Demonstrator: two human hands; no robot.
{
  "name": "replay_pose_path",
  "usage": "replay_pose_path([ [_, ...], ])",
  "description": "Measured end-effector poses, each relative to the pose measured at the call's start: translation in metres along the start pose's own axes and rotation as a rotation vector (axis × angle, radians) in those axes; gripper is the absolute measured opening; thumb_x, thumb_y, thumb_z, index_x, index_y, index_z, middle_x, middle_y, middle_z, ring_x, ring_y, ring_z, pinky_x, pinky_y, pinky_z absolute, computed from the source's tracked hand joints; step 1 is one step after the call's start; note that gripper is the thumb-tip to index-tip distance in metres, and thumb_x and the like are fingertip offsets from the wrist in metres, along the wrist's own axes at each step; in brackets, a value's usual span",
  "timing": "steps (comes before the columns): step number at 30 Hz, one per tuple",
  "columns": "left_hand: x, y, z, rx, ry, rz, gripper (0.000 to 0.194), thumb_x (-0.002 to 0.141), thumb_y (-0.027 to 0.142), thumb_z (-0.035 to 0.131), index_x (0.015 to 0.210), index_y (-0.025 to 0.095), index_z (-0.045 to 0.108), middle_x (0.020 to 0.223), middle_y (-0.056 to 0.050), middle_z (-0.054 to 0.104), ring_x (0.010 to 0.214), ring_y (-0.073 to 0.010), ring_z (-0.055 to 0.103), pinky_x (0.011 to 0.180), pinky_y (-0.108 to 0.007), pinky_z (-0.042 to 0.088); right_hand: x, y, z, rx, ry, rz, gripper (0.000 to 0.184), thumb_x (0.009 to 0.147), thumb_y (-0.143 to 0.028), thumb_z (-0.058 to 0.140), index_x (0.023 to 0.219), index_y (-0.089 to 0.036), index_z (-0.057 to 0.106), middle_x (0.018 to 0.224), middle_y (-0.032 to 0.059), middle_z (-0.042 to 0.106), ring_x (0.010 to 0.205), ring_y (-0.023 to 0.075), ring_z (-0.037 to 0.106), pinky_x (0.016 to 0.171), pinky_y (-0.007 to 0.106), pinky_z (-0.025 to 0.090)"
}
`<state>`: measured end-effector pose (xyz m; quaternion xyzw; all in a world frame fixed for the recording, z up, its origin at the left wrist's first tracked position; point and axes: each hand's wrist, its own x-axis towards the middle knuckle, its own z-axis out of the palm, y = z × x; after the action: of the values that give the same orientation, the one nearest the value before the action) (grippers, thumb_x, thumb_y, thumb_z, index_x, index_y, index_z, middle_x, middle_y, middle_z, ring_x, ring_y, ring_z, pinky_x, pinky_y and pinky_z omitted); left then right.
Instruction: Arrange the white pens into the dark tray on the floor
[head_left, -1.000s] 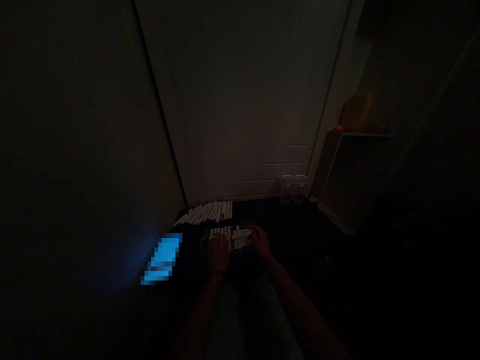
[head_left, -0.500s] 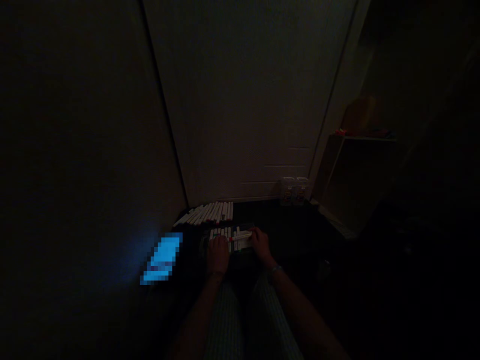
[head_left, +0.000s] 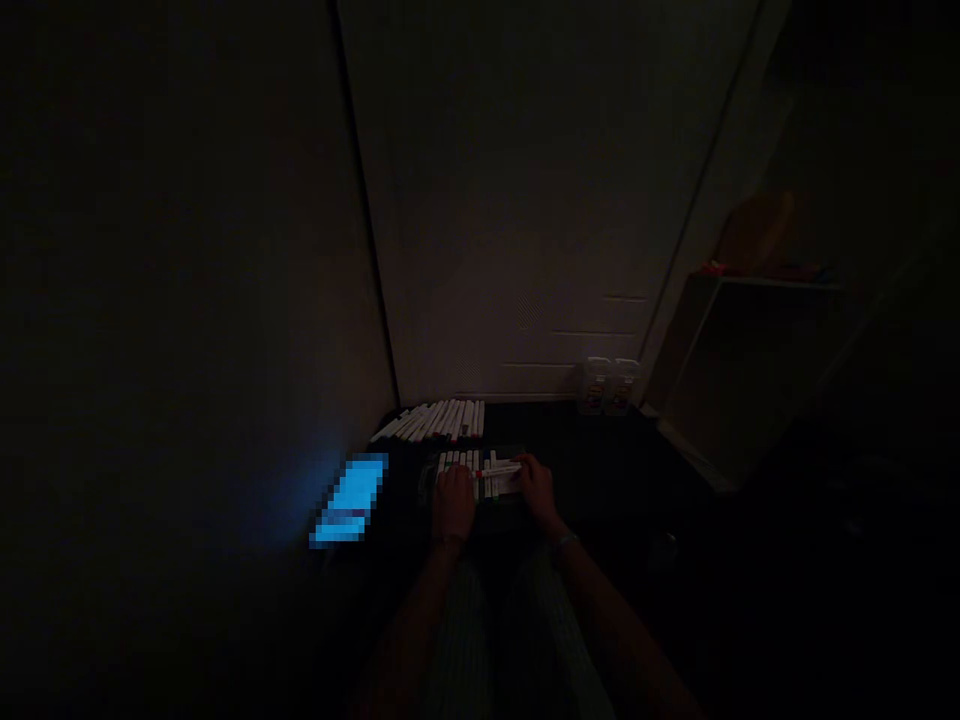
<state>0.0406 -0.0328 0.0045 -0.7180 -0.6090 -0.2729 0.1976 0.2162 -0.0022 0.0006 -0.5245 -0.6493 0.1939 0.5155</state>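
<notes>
A white marker (head_left: 499, 470) lies crosswise between my hands, a bit of red near its left end. My right hand (head_left: 538, 492) is closed on its right end. At the other end my left hand (head_left: 454, 503) has its fingers bent over it; the fingertips are dark and partly hidden. Beneath both hands a row of white markers (head_left: 463, 459) lies side by side in what looks like a clear case (head_left: 426, 482). Several more white markers (head_left: 442, 420) are spread in a fan behind the case on the dark table (head_left: 592, 470).
Two clear containers (head_left: 595, 385) with printed labels stand at the table's back, against the light panel (head_left: 525, 200). To the left glows a blurred blue screen (head_left: 351, 500). A box-like cabinet (head_left: 750, 340) with things on top stands at right. The room is very dark.
The whole view has shifted, so everything sits farther right in the picture. My hands and the marker keep nearly the same places over the row.
</notes>
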Motion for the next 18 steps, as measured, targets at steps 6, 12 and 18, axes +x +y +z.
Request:
replay_pose_path([
  [6,-0.0022,0.0007,0.0028,-0.019,0.007,-0.040,0.032,0.086,0.015,0.032,0.106,0.011,0.056,0.110,-0.013,0.057,0.103,-0.0232,0.049,0.092,-0.040,0.036,0.0002,-0.0025,-0.0010,-0.005,-0.004,0.029,0.030,0.082,-0.024,0.035,0.092,-0.021,0.063,0.067,-0.0010,0.063,0.068,0.0140,0.058,0.066,0.022,0.041],
  [12,-0.0017,0.0032,-0.0039,-0.003,-0.019,-0.009,0.031,0.084,0.011,0.033,0.103,0.012,0.058,0.107,-0.013,0.057,0.101,-0.0233,0.050,0.089,-0.042,0.037,-0.0013,-0.0061,-0.0018,0.039,0.007,0.027,0.030,0.084,-0.026,0.033,0.094,-0.020,0.061,0.069,-0.0009,0.063,0.067,0.0138,0.058,0.063,0.021,0.041],
  [18,-0.0016,0.0044,-0.0053,-0.013,-0.018,-0.032,0.030,0.085,0.014,0.033,0.101,0.013,0.058,0.105,-0.012,0.057,0.100,-0.0229,0.049,0.087,-0.040,0.038,-0.0018,-0.0096,-0.0042,0.028,-0.015,0.013,0.031,0.084,-0.028,0.033,0.095,-0.019,0.061,0.069,-0.0004,0.062,0.065,0.0140,0.057,0.061,0.021,0.041],
])
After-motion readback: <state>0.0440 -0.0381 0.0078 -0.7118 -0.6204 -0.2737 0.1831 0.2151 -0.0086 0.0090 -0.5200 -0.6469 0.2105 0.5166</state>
